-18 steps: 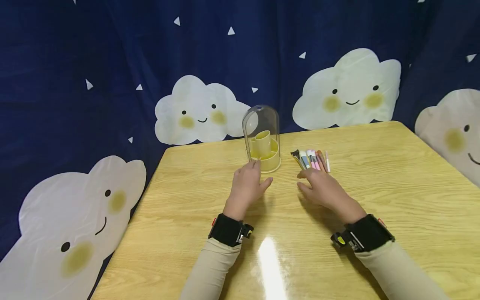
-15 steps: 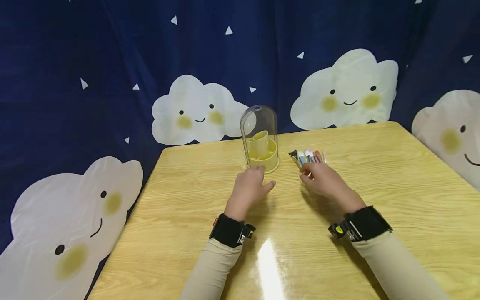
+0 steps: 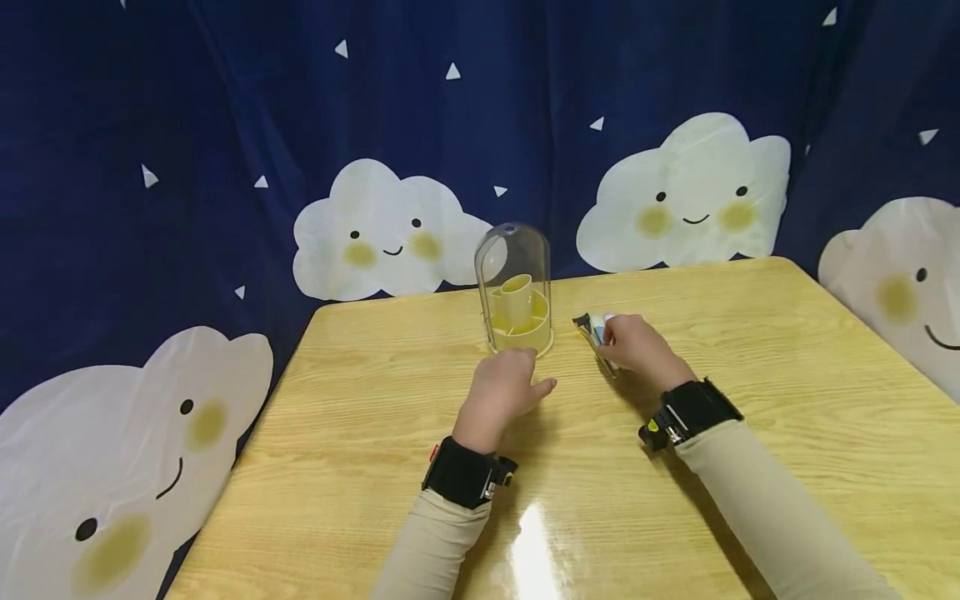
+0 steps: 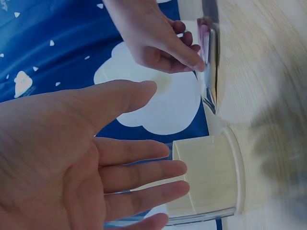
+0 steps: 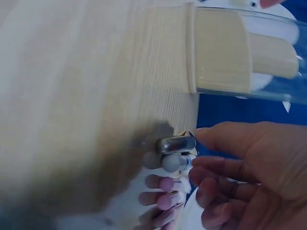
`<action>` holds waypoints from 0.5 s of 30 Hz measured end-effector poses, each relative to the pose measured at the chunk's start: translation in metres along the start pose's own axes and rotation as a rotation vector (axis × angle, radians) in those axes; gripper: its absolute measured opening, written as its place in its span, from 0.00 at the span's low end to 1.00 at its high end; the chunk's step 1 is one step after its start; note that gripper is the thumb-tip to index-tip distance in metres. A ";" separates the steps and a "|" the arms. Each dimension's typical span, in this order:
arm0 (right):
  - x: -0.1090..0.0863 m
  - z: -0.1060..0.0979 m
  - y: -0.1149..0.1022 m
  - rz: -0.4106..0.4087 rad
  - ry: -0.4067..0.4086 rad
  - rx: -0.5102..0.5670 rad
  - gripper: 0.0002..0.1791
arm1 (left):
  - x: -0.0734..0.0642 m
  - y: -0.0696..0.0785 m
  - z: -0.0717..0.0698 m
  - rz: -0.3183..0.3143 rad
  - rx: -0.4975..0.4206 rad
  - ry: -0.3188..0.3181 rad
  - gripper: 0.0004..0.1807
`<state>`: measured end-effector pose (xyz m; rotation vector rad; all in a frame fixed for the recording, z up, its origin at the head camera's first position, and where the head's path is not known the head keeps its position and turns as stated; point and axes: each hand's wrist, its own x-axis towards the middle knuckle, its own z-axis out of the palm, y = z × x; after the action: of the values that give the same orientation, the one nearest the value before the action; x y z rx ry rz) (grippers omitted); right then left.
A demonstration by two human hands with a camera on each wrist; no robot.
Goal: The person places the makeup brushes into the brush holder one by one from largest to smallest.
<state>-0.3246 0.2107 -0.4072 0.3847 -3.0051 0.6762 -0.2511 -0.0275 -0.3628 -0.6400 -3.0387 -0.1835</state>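
A cream brush holder (image 3: 517, 333) with several compartments stands upright under a clear domed cover (image 3: 511, 237) toward the back of the table. My left hand (image 3: 501, 396) is in front of its base, fingers straight; whether they touch it cannot be told. In the left wrist view the holder (image 4: 211, 172) lies beyond those fingertips. To the right of it, makeup brushes (image 3: 596, 340) lie side by side, partly hidden by my right hand (image 3: 641, 350). In the right wrist view, bent thumb and fingers (image 5: 211, 163) reach the silver-ended brush (image 5: 177, 143) and a pale blue one; whether they pinch is unclear.
The wooden table (image 3: 360, 417) carries the holder and brushes near its back edge. Behind it hangs a dark blue curtain (image 3: 450, 117) with smiling white clouds. Each wrist wears a black strap (image 3: 459, 472) with a small camera.
My right hand has shifted left and forward over the brushes, covering more of them. My left hand has drawn slightly back from the holder's base. The whole head view has shifted a little.
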 end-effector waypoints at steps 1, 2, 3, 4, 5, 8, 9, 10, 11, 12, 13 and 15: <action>0.004 0.000 -0.002 0.013 -0.019 -0.015 0.09 | 0.000 -0.001 0.000 -0.003 0.009 0.002 0.23; 0.009 0.000 -0.004 0.026 -0.041 -0.033 0.10 | 0.000 -0.002 0.001 -0.004 0.018 0.005 0.24; 0.013 0.000 -0.005 0.038 -0.065 -0.047 0.11 | -0.001 -0.003 0.001 -0.003 0.027 0.008 0.25; 0.017 -0.001 -0.007 0.053 -0.089 -0.052 0.11 | 0.000 -0.003 0.001 -0.001 0.035 0.012 0.26; 0.021 -0.002 -0.008 0.069 -0.116 -0.051 0.11 | 0.000 -0.003 0.001 0.003 0.043 0.013 0.27; 0.030 -0.004 -0.012 0.102 -0.182 -0.053 0.12 | 0.001 -0.002 0.002 0.015 0.050 0.009 0.29; 0.032 -0.004 -0.012 0.104 -0.195 -0.057 0.12 | 0.001 -0.001 0.002 0.019 0.052 0.005 0.30; 0.034 -0.004 -0.015 0.107 -0.207 -0.062 0.12 | 0.001 -0.001 0.002 0.021 0.056 0.002 0.30; 0.036 -0.003 -0.016 0.113 -0.218 -0.073 0.12 | 0.001 -0.001 0.002 0.022 0.059 -0.001 0.30; 0.036 -0.003 -0.018 0.117 -0.225 -0.090 0.13 | 0.001 -0.002 0.002 0.023 0.057 0.002 0.30; 0.038 -0.003 -0.020 0.121 -0.231 -0.105 0.13 | 0.000 -0.002 0.001 0.025 0.061 0.003 0.30; 0.039 -0.001 -0.024 0.123 -0.240 -0.139 0.15 | 0.000 -0.004 0.000 0.027 0.067 0.015 0.29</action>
<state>-0.3563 0.1812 -0.3925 0.2962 -3.3020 0.4532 -0.2526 -0.0308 -0.3635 -0.6712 -3.0057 -0.0849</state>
